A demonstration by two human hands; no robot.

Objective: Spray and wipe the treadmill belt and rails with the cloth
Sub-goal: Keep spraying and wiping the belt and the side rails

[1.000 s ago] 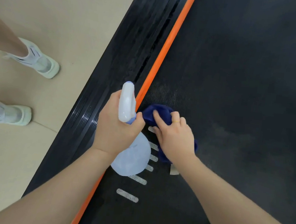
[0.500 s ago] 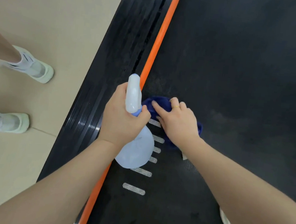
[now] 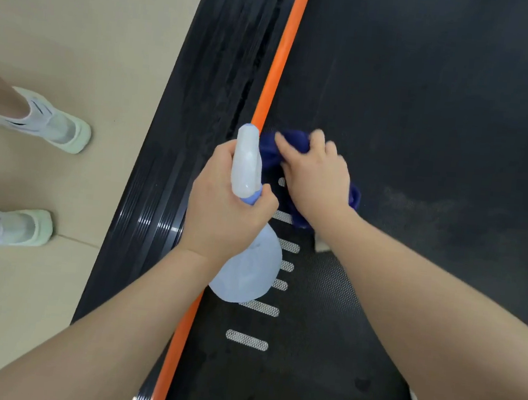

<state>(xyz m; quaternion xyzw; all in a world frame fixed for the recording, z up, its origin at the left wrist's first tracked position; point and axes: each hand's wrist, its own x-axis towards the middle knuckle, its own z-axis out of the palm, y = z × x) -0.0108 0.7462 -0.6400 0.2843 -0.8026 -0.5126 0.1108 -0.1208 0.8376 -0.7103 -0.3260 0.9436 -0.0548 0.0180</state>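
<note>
A dark treadmill belt (image 3: 427, 119) fills the right side, edged by an orange strip (image 3: 280, 61) and a ribbed black side rail (image 3: 208, 96). My left hand (image 3: 222, 208) grips the neck of a pale blue spray bottle (image 3: 243, 262), held over the orange strip with its nozzle pointing away from me. My right hand (image 3: 317, 179) presses a dark blue cloth (image 3: 295, 141) onto the belt just right of the orange strip, fingers curled over the bunched fabric. Most of the cloth is hidden under the hand.
White dashed marks (image 3: 246, 339) run along the belt's left edge. Another person's two feet in white shoes (image 3: 55, 127) stand on the beige floor (image 3: 80, 17) left of the treadmill. A damp-looking smear (image 3: 419, 200) shows on the belt to the right.
My right hand has slid the cloth a little farther along the belt beside the orange strip. My left hand keeps the bottle in the same hold and moves along with it.
</note>
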